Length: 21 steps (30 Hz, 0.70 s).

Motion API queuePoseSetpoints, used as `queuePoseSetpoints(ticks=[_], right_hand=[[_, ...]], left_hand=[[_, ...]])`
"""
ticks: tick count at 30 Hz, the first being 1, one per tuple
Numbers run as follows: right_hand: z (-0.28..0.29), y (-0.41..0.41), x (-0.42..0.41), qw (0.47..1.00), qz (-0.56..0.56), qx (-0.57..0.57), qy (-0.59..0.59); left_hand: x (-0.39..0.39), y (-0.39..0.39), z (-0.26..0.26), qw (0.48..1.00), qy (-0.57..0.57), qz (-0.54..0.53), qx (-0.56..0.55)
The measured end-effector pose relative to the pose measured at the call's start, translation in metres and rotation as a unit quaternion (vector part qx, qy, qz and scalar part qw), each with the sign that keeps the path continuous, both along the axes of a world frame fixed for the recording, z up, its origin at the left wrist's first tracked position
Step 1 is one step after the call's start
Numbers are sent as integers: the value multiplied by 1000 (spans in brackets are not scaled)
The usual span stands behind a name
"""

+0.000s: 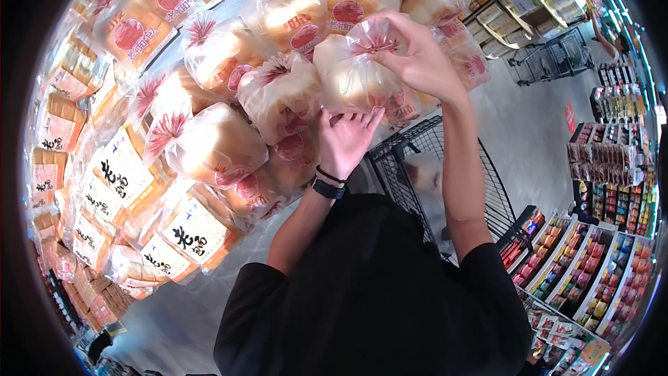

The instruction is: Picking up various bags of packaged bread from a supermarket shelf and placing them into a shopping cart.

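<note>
My right hand [425, 62] pinches the gathered, red-printed neck of a clear plastic bag of bread [344, 75] between thumb and fingers. Below that bag is my left hand [345, 141], palm up and fingers spread, its fingertips at the bag's lower edge; whether they bear any weight I cannot tell. A black band and a dark watch [327, 188] circle my left wrist. Beside the held bag, to its left, sits another bagged loaf [282, 99]. Farther left a bagged loaf [216, 141] lies on its side, its gathered neck pointing left.
Stacked bagged bread [125, 36] and white-labelled packs [195, 230] cover the display around the left side. A black wire shopping cart [485, 172] stands at my right with a bagged item [422, 172] inside. Beyond lie grey floor [527, 136], another cart [553, 57], and stocked shelves [584, 271].
</note>
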State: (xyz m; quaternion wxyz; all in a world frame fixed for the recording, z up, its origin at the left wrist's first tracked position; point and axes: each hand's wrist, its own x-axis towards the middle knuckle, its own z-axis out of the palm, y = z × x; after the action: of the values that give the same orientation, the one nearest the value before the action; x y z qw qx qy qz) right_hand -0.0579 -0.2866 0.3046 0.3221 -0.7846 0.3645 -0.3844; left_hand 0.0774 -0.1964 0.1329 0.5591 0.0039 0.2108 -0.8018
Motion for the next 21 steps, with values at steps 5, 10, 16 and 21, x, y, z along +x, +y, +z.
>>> queuePoseSetpoints(ticks=[5,10,16,21], right_hand=[[-27,-18,12,998,7,51,22],[-41,-26,18,996,-43,64,-33],[-53,-23,20,989,-120,-86,23],[-78,8,-5,981,-172,-78,-45]], left_hand=[[9,-5,-7,1000,28,1,-15],[17,-3,-5,1000,-1,-11,-26],[18,-1,-9,995,-33,-20,-89],[8,7,-4,989,-101,-18,-104]])
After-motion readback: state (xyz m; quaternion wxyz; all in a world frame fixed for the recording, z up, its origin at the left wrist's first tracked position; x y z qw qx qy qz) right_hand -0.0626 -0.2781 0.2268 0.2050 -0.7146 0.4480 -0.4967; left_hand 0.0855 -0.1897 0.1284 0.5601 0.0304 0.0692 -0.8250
